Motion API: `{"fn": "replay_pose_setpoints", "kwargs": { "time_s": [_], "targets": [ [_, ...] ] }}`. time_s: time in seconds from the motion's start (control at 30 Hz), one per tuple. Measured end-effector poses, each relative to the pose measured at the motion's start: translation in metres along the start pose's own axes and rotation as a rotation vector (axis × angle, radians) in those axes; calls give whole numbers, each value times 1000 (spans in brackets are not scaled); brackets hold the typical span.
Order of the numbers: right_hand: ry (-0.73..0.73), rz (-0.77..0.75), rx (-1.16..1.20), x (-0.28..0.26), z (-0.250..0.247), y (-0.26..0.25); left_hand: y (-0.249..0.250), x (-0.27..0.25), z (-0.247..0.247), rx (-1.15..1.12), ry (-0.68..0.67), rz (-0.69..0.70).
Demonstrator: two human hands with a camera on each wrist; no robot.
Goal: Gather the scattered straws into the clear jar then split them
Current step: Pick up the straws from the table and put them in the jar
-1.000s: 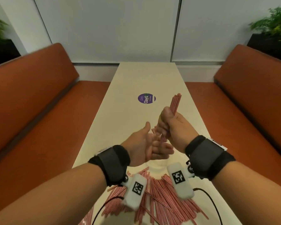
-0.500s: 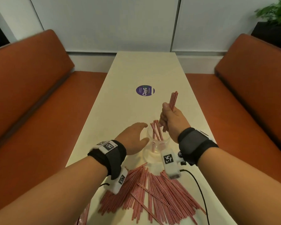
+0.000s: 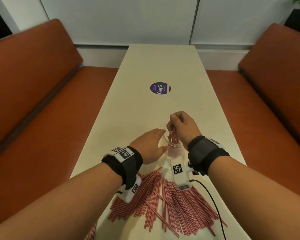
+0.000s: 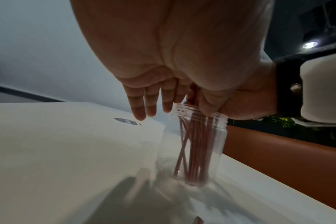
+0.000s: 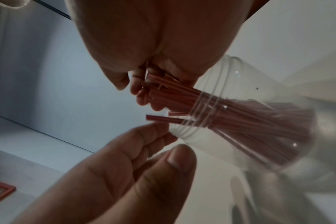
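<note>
Many red straws [image 4: 194,145] stand in the clear jar [image 4: 217,136], upright on the table [image 3: 128,110], their tops above its threaded rim. Right hand [image 3: 184,129] is over the mouth, fingers curled round the bundle's upper ends. Left hand [image 3: 149,144] is beside the jar at its rim, fingers straight and together. More straws [image 3: 163,201] lie scattered on the near table edge.
</note>
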State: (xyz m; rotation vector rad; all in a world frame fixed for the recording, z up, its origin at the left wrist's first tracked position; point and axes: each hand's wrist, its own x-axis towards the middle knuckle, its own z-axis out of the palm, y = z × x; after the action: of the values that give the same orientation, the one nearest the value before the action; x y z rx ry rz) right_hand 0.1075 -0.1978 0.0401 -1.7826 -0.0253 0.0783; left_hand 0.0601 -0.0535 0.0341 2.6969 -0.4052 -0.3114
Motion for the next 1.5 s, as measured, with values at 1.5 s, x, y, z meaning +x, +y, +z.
{"fn": "replay_pose_setpoints", "kwargs": {
  "time_s": [1.5],
  "targets": [
    [-233,163,-1186,-145,-43,79,-3,-100,62,238,-102,-443]
  ]
}}
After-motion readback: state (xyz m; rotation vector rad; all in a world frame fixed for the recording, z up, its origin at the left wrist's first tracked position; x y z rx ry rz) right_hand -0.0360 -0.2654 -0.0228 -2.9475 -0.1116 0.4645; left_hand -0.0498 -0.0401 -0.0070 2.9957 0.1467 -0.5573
